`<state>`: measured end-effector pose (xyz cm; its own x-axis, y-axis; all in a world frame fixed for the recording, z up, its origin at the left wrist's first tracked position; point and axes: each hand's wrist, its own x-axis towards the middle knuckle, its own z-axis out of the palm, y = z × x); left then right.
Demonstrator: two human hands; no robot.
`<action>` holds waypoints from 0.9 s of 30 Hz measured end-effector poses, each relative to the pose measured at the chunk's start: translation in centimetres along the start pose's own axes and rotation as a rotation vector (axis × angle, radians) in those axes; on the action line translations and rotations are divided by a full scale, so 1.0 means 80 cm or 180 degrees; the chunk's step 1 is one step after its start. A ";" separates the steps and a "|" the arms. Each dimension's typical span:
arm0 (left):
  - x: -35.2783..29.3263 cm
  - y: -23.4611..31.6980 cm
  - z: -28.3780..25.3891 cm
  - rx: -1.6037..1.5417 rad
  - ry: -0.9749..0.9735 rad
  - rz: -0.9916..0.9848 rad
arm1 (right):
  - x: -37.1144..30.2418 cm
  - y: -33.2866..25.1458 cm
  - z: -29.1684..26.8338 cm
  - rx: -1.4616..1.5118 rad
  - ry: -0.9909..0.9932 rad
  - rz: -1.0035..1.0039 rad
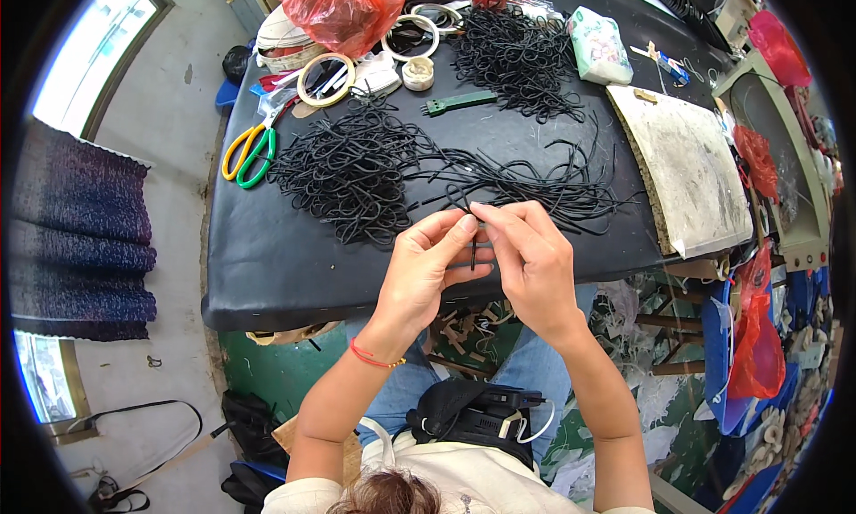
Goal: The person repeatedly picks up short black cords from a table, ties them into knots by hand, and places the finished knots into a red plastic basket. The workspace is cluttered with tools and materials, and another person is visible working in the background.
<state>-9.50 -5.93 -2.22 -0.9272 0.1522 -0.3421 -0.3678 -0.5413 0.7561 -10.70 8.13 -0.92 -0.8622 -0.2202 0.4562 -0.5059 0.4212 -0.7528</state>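
Close together at the front edge of the black table, my left hand (pixel 423 266) and my right hand (pixel 537 269) pinch a thin black cord (pixel 457 193) between thumbs and fingers. A small loop stands above the fingertips, and a short end hangs below them. Part of the cord is hidden by the fingers. Just beyond my hands lies a bundle of loose, mostly straight black cords (pixel 557 191). To its left is a tangled heap of black cords (pixel 349 171), many of them looped. A second cord heap (pixel 519 61) sits farther back.
Scissors (pixel 251 157) with yellow and green handles lie at the table's left edge. A green pronged tool (pixel 459 102) is between the heaps. Tape rolls (pixel 326 80) and a red plastic bag (pixel 346 13) are at back left. Rightward are a tissue pack (pixel 600 49) and a pale board (pixel 685 171).
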 end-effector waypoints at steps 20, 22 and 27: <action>-0.020 0.000 -0.005 -0.0081 0.0025 -0.0362 | -0.014 -0.005 -0.021 -0.0868 -0.0237 -0.0784; -0.021 0.001 -0.001 -0.0070 -0.0116 -0.0418 | -0.015 -0.005 -0.022 -0.0706 -0.0222 -0.0749; -0.022 -0.003 -0.006 0.0120 -0.0420 -0.0294 | -0.019 0.001 -0.022 -0.0174 -0.0151 -0.0148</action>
<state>-7.76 -6.45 -2.05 -0.8896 0.3086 -0.3368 -0.4521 -0.4889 0.7461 -9.40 10.05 -0.86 -0.8387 -0.2816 0.4661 -0.5443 0.4566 -0.7037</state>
